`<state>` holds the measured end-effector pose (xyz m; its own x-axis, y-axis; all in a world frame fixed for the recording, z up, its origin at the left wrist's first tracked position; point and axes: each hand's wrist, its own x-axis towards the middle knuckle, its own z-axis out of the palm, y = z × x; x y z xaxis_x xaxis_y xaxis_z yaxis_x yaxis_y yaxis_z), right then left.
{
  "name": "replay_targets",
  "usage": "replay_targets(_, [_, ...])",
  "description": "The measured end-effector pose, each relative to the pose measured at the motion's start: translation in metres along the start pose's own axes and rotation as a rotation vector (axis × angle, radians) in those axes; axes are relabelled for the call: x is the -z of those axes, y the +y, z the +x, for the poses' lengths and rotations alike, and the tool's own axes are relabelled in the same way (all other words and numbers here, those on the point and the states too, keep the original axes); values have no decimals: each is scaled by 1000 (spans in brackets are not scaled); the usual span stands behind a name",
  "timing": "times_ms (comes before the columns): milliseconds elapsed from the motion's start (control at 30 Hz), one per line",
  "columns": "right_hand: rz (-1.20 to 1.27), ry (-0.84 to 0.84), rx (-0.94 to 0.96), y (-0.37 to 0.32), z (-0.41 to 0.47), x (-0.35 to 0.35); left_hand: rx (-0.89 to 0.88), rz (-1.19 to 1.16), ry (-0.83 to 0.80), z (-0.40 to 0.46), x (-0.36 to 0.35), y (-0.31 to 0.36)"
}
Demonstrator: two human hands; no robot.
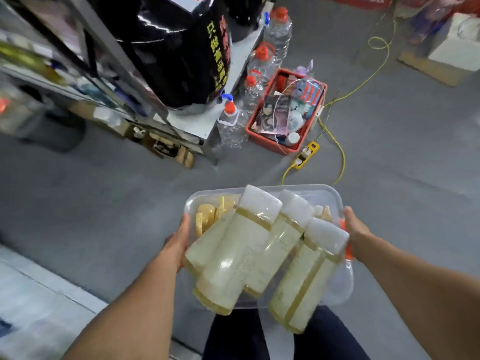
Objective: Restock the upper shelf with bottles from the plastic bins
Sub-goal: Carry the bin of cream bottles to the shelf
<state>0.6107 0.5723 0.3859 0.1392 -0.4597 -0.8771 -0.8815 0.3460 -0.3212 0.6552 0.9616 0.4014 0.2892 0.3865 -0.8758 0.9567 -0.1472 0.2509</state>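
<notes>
Two hands carry a clear plastic bin (322,193) above the grey floor (104,203): left hand (179,242) and right hand (357,233) have fingers curled around its side rims. Pale bottles (244,250) with white caps lie heaped inside, near a far red crate (285,110).

A red crate (285,110) of mixed goods sits on the grey floor (104,203), beside 4 clear red-capped jugs (231,126) and a yellow power strip (306,154).
</notes>
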Motion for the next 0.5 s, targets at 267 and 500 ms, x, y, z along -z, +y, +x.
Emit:
replay_targets(267, [-322, -100, 64, -41, -45, -132, 54, -232, -28, 34, 104, -42])
replay_targets(500, [-462, -123, 161, -67, -85, -243, 104, -444, -43, 68, 182, -46])
